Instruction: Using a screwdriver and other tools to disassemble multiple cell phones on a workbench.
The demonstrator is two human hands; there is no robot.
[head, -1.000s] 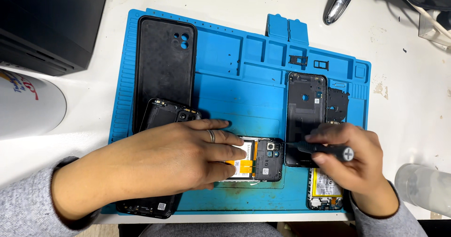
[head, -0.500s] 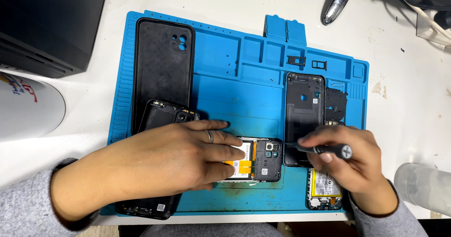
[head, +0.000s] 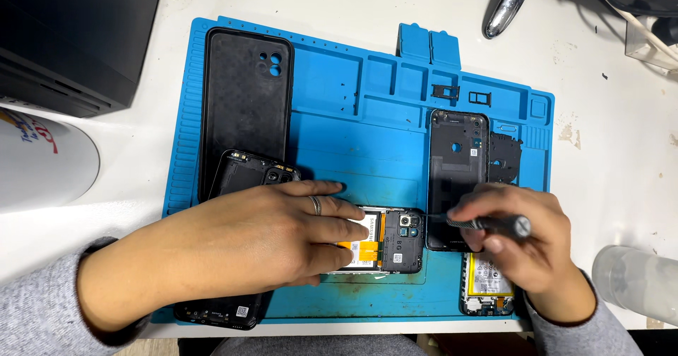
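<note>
- While the left hand (head: 261, 239) lies flat, palm down w/ fingers spread, it presses on the opened phone (head: 385, 241) at the front of the blue repair mat (head: 353, 123); ring on one finger.
- Right hand (head: 526, 246) is clenched round a black-handled screwdriver (head: 487, 223), shaft pointing left, tip at the phone's camera end near the top edge.
- Opened phone: lies crosswise, approx mid-mat, between the two hands; orange flex strip, battery and camera module exposed. Left fingertips cover its left part.
- Black phone case (head: 244, 109) lies upright on the mat's left side, inner face up, camera cut-outs at top.
- Second dark phone body (head: 233, 246) sits under the left wrist, mostly hidden.
- Black mid-frame (head: 455, 165) stands lengthwise just right of the opened phone, w/ a small black cover plate (head: 505, 158) touching its right edge.
- Another battery/phone piece (head: 487, 285) shows below the right hand, partly covered.
- Mat rests on a white desk (head: 614, 151); clear cup (head: 635, 282) at far right.
</note>
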